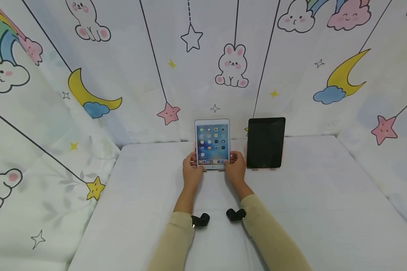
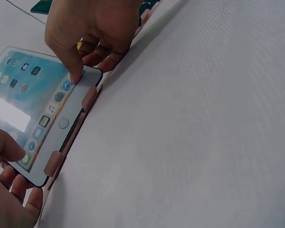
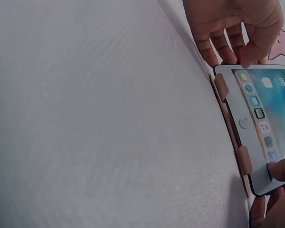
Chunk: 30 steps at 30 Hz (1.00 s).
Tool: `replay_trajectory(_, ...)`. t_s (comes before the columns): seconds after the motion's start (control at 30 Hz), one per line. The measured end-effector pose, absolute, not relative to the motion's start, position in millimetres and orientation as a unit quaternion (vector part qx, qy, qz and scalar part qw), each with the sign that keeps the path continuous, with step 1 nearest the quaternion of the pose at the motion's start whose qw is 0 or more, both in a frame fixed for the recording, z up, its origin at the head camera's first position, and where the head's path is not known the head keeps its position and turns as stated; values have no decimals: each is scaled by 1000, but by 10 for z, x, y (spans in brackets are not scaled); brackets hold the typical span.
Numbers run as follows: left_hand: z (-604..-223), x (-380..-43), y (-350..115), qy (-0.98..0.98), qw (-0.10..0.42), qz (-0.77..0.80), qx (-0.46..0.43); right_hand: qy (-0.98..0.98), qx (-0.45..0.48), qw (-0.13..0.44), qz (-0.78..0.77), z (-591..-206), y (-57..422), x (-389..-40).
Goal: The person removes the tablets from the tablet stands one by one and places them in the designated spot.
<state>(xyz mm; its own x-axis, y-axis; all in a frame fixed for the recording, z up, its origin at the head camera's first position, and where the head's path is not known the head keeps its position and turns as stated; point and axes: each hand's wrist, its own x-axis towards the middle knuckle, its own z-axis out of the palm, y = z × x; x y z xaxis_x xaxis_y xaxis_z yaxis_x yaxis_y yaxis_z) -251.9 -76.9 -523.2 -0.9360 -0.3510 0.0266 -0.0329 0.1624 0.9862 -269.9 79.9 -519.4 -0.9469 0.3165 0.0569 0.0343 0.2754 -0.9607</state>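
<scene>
A white tablet [image 1: 213, 143] with a lit home screen leans upright near the back of the table. Two small pinkish-brown lips [image 2: 89, 99] of a stand hook over its lower edge. My left hand [image 1: 192, 174] grips the tablet's lower left corner, thumb on the front and fingers behind the edge. At the lower right corner my right hand [image 1: 235, 168] holds it the same way, its thumb on the glass near the icon row. To the right of that hand stands a second tablet [image 1: 266, 143], black-framed with a dark screen, propped on a similar stand.
A white cloth covers the table [image 1: 139, 195]. Behind it hangs a backdrop [image 1: 203, 90] printed with rabbits, stars, moons and clouds, which also runs along both sides. Each sleeve carries a black wrist camera [image 1: 201, 219] near the cuff.
</scene>
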Motion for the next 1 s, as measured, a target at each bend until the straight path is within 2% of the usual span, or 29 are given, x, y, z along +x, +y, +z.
replay_trajectory(0.4, -5183, -2554, -691, -723, 161, -650, 168, -778, -109, 134, 603, -5251, 748, -2691)
replay_trajectory(0.73, -5069, -2533, -727, -685, 205, -685, 141, -764, -100, 148, 619, -5157, 785, -2613)
replay_trajectory(1.0, -4874, -2543, -855, -664, 203, -708, 133, -739, -83, 146, 652, -5034, 708, -2592)
